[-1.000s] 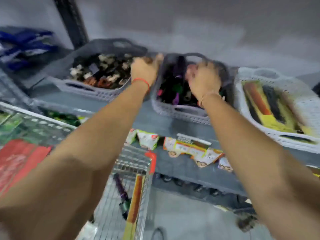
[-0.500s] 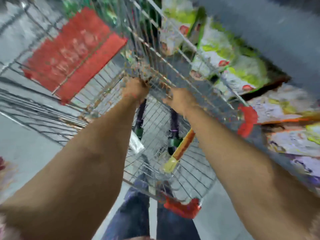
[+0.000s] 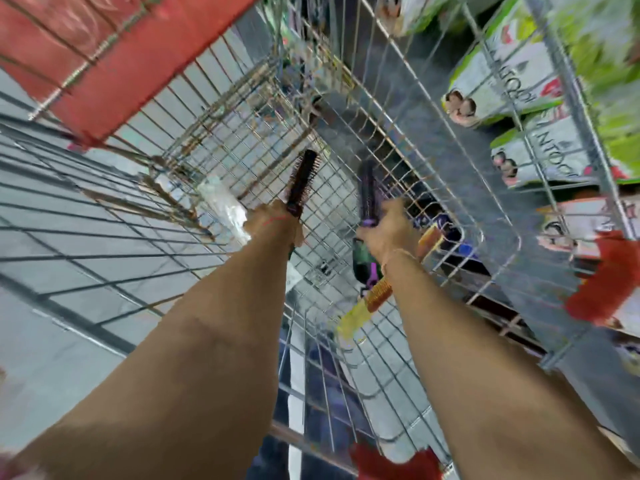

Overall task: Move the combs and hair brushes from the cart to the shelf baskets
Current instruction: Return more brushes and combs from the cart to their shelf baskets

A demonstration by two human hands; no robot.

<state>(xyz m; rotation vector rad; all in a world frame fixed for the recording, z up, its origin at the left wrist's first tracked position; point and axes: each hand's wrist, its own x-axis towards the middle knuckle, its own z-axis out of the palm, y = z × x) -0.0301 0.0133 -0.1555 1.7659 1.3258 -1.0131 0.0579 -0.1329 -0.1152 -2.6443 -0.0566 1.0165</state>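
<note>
I lean over the silver wire shopping cart (image 3: 433, 140), both arms inside it. My left hand (image 3: 273, 225) grips a round brown-bristled hair brush (image 3: 304, 180), its long axis pointing away from me. My right hand (image 3: 388, 230) clasps a round purple hair brush (image 3: 367, 192), likewise upright. Just beneath my right wrist, nearer that hand, an orange-and-yellow packaged comb (image 3: 372, 297) lies diagonally on the cart floor.
</note>
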